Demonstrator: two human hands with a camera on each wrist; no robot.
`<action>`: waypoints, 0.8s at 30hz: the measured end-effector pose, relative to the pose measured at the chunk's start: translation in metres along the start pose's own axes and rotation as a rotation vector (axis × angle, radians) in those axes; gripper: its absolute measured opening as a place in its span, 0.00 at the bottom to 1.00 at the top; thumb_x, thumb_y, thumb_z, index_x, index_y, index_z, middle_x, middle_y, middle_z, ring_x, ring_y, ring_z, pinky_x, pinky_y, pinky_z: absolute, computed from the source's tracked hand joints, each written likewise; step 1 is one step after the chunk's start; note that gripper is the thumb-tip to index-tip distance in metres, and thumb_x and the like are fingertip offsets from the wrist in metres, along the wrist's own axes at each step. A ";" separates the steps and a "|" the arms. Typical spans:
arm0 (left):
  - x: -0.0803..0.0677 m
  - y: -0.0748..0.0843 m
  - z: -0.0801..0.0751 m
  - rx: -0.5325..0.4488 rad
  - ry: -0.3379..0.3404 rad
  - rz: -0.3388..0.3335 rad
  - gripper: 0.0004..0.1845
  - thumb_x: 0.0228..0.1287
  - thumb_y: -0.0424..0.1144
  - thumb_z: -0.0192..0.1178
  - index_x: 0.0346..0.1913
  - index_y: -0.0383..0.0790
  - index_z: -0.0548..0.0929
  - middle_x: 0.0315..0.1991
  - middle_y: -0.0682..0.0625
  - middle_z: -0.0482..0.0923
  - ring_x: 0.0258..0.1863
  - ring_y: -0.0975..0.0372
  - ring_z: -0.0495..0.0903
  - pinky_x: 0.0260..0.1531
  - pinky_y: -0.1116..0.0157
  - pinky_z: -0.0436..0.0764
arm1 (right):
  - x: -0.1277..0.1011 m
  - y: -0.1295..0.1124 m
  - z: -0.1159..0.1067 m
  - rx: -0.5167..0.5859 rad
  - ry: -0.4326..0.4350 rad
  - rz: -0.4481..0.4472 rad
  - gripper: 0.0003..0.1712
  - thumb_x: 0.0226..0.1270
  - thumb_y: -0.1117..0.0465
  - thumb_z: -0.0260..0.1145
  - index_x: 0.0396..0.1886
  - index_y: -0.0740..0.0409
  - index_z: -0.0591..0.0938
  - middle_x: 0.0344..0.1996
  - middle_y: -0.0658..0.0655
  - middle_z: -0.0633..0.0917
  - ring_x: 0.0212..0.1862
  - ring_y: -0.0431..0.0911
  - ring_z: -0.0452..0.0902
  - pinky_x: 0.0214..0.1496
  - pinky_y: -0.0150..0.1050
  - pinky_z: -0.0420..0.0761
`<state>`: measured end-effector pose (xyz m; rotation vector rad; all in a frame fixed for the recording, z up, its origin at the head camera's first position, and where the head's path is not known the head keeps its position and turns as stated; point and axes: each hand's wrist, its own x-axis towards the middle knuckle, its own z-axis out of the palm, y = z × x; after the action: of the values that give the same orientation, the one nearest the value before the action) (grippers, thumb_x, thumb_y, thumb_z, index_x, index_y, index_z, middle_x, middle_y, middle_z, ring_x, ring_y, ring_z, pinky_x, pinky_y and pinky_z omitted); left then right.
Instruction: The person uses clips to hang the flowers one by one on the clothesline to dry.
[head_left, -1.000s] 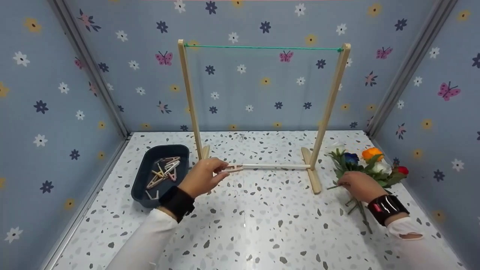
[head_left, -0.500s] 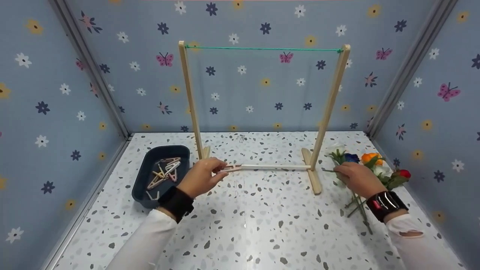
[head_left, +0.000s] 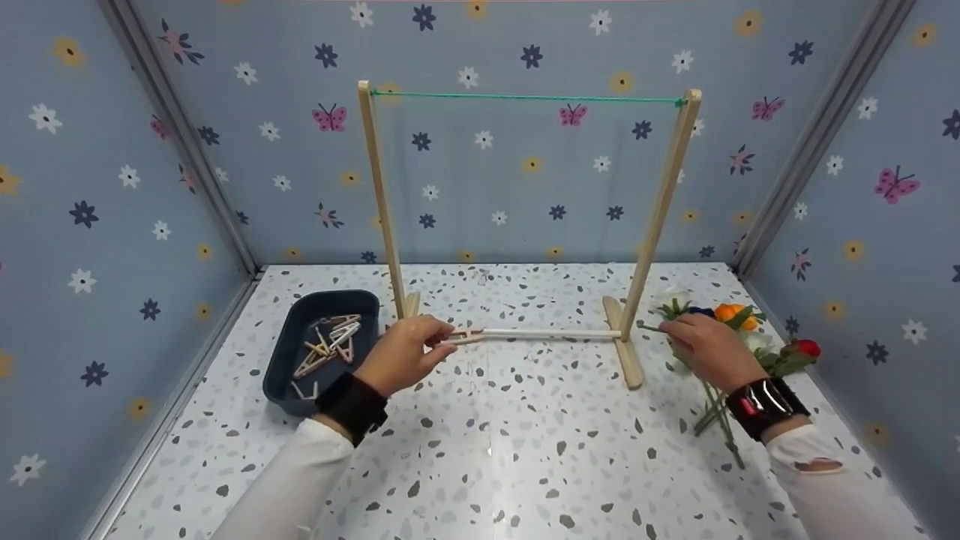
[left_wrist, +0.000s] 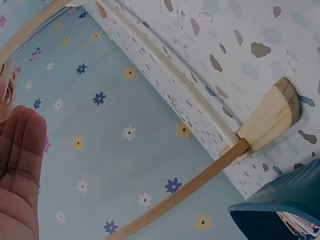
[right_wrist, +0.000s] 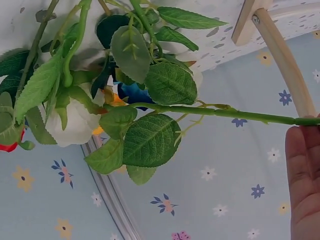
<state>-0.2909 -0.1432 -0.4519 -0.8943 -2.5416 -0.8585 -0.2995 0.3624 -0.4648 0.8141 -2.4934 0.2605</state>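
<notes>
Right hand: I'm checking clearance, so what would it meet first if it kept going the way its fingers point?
Probably the wooden rack's right upright post and its foot. The right hand, holding a green flower stem, points left toward it, though depth is unclear.

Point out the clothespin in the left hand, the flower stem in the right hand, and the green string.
clothespin (head_left: 466, 337), head view, its middle.
flower stem (right_wrist: 240, 114), right wrist view, bare stalk.
green string (head_left: 525, 97), head view, midspan.
</notes>
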 end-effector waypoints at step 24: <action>0.000 -0.002 -0.002 -0.009 0.017 0.020 0.07 0.72 0.33 0.72 0.48 0.33 0.90 0.41 0.41 0.89 0.39 0.53 0.89 0.42 0.54 0.90 | 0.002 0.000 0.000 -0.001 0.010 0.022 0.15 0.66 0.75 0.76 0.51 0.62 0.91 0.40 0.61 0.90 0.43 0.57 0.88 0.44 0.53 0.90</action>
<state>-0.2922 -0.1453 -0.4514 -0.9096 -2.5116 -0.8683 -0.3011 0.3612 -0.4641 0.7841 -2.4937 0.2709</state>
